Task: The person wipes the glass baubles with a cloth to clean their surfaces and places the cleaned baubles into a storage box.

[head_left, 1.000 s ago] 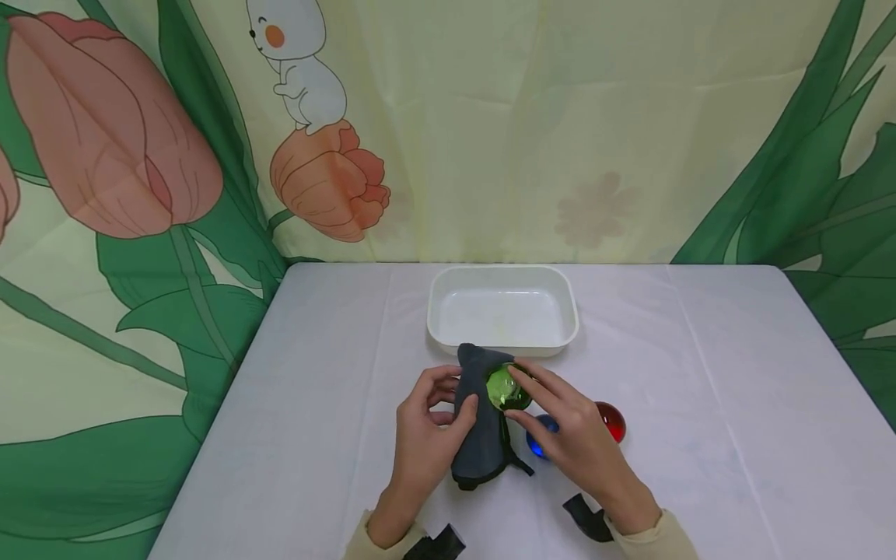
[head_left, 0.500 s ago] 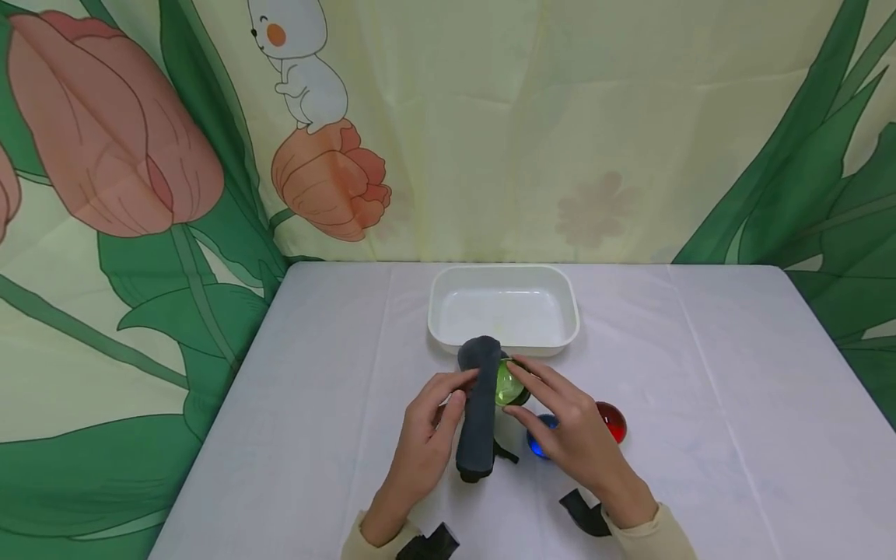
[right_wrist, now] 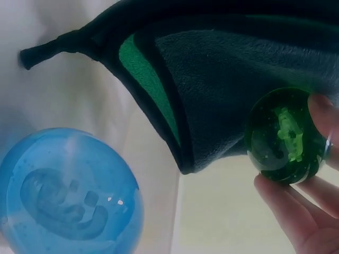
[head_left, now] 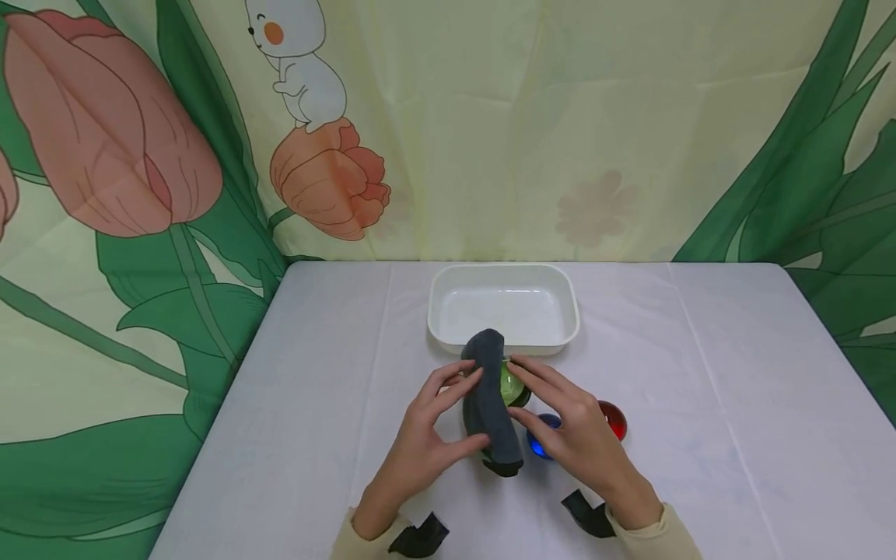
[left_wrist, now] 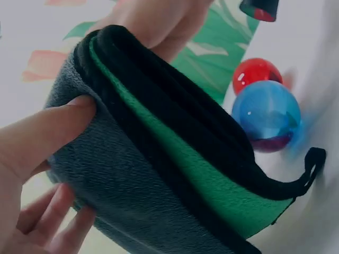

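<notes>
Head view: green ball (head_left: 514, 386), partly (left side) behind grey cloth (head_left: 491, 404).

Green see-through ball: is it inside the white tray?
No, the right hand pinches the green see-through ball outside the white tray, on the person's side of it.

Since the first head picture, the dark grey cloth (head_left: 491, 400) has been turned from its broad face to a narrow, bent side, its lower end brought nearer the blue ball (head_left: 543, 442). More of the green ball (head_left: 513, 386) is covered. The left grip (head_left: 427, 439) has been spread wider, its thumb set lower.
</notes>
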A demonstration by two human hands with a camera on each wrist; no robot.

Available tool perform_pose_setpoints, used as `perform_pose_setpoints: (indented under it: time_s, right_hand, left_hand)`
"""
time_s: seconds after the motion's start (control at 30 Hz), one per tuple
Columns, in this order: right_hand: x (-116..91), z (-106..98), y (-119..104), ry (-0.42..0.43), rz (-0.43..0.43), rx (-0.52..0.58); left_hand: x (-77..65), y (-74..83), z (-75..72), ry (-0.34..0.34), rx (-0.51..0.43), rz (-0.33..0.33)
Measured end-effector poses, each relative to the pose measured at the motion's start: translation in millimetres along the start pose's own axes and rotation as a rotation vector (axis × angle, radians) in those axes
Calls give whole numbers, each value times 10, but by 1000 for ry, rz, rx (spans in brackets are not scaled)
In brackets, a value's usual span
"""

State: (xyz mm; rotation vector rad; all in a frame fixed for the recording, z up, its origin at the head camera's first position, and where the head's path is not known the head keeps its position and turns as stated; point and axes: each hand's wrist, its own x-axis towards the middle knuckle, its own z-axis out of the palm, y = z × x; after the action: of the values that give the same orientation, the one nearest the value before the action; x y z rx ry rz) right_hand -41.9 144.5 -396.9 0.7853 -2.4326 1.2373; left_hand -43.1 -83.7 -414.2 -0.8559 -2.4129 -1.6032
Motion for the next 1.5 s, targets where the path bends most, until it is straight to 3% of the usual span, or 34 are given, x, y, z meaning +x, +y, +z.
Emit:
perform_pose_setpoints:
  time_s: [0.17, 0.3, 0.6, 0.93, 1.23, 1.33, 1.5]
  right_hand:
    - [-2, -9, -18, -4, 4, 43]
    - [-12, -17, -21, 5, 11, 78]
    - [-6, -49, 0, 1, 77, 205]
    - [22, -39, 11, -3, 151, 353]
    - [20, -15, -2, -46, 157, 344]
    - [6, -45, 20, -76, 120, 288]
    - [-26, -104, 107, -7, -141, 131]
  left_hand:
    - [27, -40, 42, 37, 76, 93]
    - [55, -64, 69, 43, 56, 133]
    - [71, -157, 128, 58, -22, 143]
    - [102, -183, 159, -2, -173, 134]
    - [101, -168, 160, 101, -209, 164]
    - [88, -147, 149, 119, -226, 154]
    - [24, -118, 119, 124, -241, 98]
